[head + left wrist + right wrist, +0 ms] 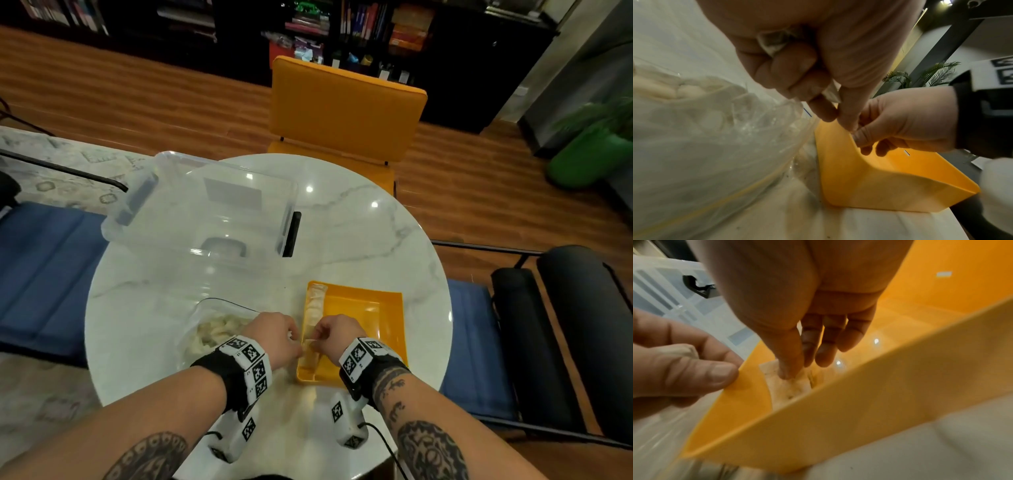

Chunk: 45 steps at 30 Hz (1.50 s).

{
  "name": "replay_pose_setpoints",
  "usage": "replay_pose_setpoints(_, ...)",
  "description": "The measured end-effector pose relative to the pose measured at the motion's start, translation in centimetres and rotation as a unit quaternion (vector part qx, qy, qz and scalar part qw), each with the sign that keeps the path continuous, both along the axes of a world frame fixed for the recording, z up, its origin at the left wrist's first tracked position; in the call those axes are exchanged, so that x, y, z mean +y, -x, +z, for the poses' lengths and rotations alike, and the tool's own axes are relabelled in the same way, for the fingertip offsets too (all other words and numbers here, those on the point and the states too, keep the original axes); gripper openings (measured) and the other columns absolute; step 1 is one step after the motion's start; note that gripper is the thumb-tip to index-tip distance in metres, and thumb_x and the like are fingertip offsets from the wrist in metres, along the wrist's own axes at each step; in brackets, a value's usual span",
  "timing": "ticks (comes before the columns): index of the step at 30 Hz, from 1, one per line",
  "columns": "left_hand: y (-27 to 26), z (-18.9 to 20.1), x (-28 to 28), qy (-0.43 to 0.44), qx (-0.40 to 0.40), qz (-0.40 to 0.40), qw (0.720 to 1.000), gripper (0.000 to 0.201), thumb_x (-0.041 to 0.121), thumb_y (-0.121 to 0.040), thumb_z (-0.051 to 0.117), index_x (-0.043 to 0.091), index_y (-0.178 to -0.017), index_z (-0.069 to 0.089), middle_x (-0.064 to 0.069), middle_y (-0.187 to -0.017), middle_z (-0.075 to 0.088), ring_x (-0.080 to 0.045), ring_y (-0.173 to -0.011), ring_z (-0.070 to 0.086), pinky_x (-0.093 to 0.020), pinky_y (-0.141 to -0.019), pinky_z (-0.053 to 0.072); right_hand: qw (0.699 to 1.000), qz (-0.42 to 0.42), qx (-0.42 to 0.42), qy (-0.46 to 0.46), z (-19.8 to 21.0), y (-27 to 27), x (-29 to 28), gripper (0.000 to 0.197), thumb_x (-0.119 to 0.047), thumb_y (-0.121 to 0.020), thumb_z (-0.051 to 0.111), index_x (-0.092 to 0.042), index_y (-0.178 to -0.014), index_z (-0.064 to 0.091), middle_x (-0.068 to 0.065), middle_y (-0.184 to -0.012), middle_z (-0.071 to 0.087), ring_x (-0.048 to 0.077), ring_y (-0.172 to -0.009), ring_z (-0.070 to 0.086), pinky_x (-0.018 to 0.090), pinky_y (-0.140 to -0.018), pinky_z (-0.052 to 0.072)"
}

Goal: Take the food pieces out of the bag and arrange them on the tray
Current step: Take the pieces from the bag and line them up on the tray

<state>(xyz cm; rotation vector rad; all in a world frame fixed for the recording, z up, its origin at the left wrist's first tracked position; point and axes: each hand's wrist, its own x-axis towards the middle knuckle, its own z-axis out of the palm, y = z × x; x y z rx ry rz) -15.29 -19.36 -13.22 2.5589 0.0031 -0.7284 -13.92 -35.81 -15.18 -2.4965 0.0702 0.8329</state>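
Between both hands (301, 337), a food piece (311, 343) meets the tray (390, 308).

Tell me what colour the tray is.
The tray is orange-yellow, plain, with no pattern; the head view shows it best.

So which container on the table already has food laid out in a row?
The yellow tray: pale pieces line its left edge. The plastic bag holds a loose heap, and the clear bin shows none.

No text could be read: the book spines (363, 20) were blurred, and the wrist bands (248, 356) bore only square coded markers.
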Motion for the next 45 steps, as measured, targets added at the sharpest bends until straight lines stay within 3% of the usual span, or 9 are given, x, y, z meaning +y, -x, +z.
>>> replay_pose_setpoints(10, -0.7, -0.9, 0.4, -0.003, 0.017, -0.015, 1.000, 0.027, 0.048, -0.074, 0.071, 0.035, -0.097, 0.069, 0.007, -0.109, 0.065, -0.013, -0.095, 0.063, -0.026, -0.079, 0.052, 0.999, 0.011, -0.023, 0.043, -0.3, -1.6, 0.9, 0.015, -0.021, -0.081, 0.069, -0.027, -0.094, 0.067, -0.003, -0.098, 0.068, 0.017, -0.090, 0.064, 0.031, -0.080, 0.056)
replay_pose_setpoints(17, -0.8, -1.4, 0.5, -0.002, 0.016, -0.020, 1.000, 0.030, 0.051, -0.072, 0.072, 0.035, -0.098, 0.068, 0.009, -0.107, 0.064, -0.013, -0.094, 0.061, -0.027, -0.081, 0.053, 0.992, 0.040, 0.032, 0.116, -0.1, -0.8, 1.3, 0.067, -0.040, -0.068, 0.083, -0.021, -0.118, 0.044, 0.000, -0.107, 0.059, 0.023, -0.098, 0.063, 0.038, -0.081, 0.056)
replay_pose_setpoints(25, -0.7, -1.0, 0.6, 0.024, 0.013, -0.019, 0.999, 0.025, 0.049, -0.074, 0.072, 0.034, -0.093, 0.066, 0.008, -0.102, 0.064, -0.012, -0.091, 0.061, -0.029, -0.082, 0.054, 0.986, 0.050, 0.022, 0.156, -0.3, -0.8, 1.7, 0.055, -0.036, -0.079, 0.074, -0.017, -0.122, 0.045, 0.003, -0.107, 0.063, 0.025, -0.095, 0.065, 0.037, -0.077, 0.056)
replay_pose_setpoints(29, -0.8, 0.2, 0.6, 0.123, 0.014, 0.049, 0.991, 0.034, 0.040, -0.079, 0.069, 0.033, -0.111, 0.058, 0.003, -0.106, 0.064, -0.014, -0.090, 0.061, -0.028, -0.079, 0.051, 0.996, 0.030, -0.011, 0.080, 1.6, -0.7, 0.5, 0.041, -0.039, -0.079, 0.071, -0.022, -0.110, 0.049, 0.000, -0.101, 0.064, 0.022, -0.089, 0.064, 0.036, -0.076, 0.056)
replay_pose_setpoints(34, -0.8, 2.2, 0.0, 0.258, 0.017, 0.072, 0.963, 0.087, 0.030, -0.072, 0.075, 0.025, -0.147, 0.031, 0.004, -0.087, 0.063, -0.011, -0.078, 0.063, -0.031, -0.079, 0.054, 0.975, -0.049, -0.076, -0.205, 5.3, 0.0, -0.4, 0.008, -0.033, -0.093, 0.063, -0.026, -0.091, 0.060, 0.000, -0.088, 0.066, 0.017, -0.077, 0.063, 0.042, -0.082, 0.055)
replay_pose_setpoints(39, -0.2, 3.8, -1.5, 0.293, -0.005, 0.060, 0.954, 0.122, 0.021, -0.070, 0.086, 0.032, -0.157, 0.000, 0.007, -0.072, 0.066, -0.004, -0.070, 0.065, -0.022, -0.078, 0.054, 0.969, -0.033, -0.095, -0.226, 6.9, 1.1, -1.5, 0.010, -0.037, -0.084, 0.075, -0.031, -0.088, 0.068, -0.010, -0.081, 0.065, -0.003, -0.066, 0.056, 0.020, -0.067, 0.047)
replay_pose_setpoints(41, 0.2, 4.3, -1.9, 0.293, -0.007, 0.064, 0.954, 0.122, 0.021, -0.069, 0.087, 0.036, -0.155, 0.003, 0.010, -0.067, 0.066, 0.000, -0.068, 0.065, -0.016, -0.072, 0.050, 0.965, -0.052, -0.113, -0.229, 7.0, 1.4, -2.0, 0.011, -0.033, -0.086, 0.074, -0.029, -0.079, 0.066, -0.009, -0.078, 0.068, 0.004, -0.070, 0.061, 0.028, -0.069, 0.051)
replay_pose_setpoints(43, 0.5, 4.6, -2.2, 0.305, -0.023, 0.064, 0.950, 0.100, 0.021, -0.073, 0.085, 0.036, -0.150, 0.023, 0.014, -0.062, 0.068, 0.005, -0.064, 0.064, -0.011, -0.066, 0.046, 0.952, -0.109, -0.118, -0.261, 7.3, 1.7, -2.6, 0.012, -0.028, -0.088, 0.071, -0.027, -0.079, 0.064, -0.005, -0.077, 0.069, 0.014, -0.071, 0.064, 0.037, -0.071, 0.055)
replay_pose_setpoints(45, 0.7, 4.8, -2.5, 0.334, -0.035, 0.082, 0.938, 0.069, 0.016, -0.079, 0.081, 0.024, -0.139, 0.045, 0.008, -0.063, 0.071, -0.001, -0.062, 0.067, -0.012, -0.065, 0.047, 0.929, -0.176, -0.133, -0.299, 7.9, 1.9, -3.4, 0.011, -0.024, -0.093, 0.068, -0.017, -0.085, 0.062, -0.002, -0.077, 0.067, 0.014, -0.064, 0.060, 0.026, -0.059, 0.051)
